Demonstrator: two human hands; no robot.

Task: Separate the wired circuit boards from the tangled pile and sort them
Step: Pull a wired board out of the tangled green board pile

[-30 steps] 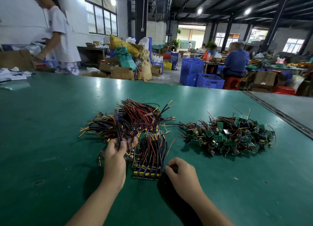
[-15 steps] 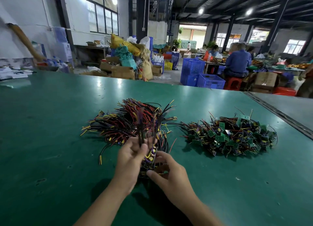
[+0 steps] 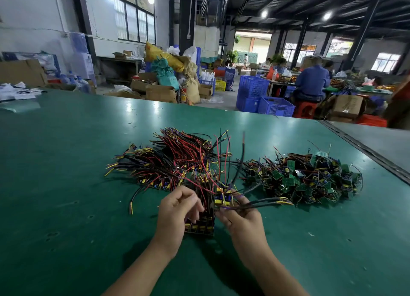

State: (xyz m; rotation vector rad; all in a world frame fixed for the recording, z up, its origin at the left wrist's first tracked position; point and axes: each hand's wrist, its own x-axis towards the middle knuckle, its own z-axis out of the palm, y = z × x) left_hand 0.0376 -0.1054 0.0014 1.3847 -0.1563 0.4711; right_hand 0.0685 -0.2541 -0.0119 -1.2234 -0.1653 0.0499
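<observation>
A tangled pile of green circuit boards [image 3: 306,180] with short wires lies on the right of the green table [image 3: 66,196]. A sorted heap of wired boards [image 3: 173,160] with red, black and yellow leads fans out at centre left. In front of it stands a neat stack of boards [image 3: 200,226]. My left hand [image 3: 177,209] grips the wires at the top of this stack. My right hand [image 3: 240,216] pinches a single wired board [image 3: 221,199], lifted just above the stack, its leads trailing to the right and upward.
The table's right edge has a metal seam [image 3: 363,149] with a grey surface beyond. Past the far edge are cardboard boxes [image 3: 159,91], blue crates [image 3: 275,106] and seated people [image 3: 310,82] at other benches. Papers [image 3: 15,91] lie at the far left.
My right hand has taken one board and lifted it right of the stack, its wires swinging up. My left hand moved right and down onto the stack's wires. The standing person at left is gone.
</observation>
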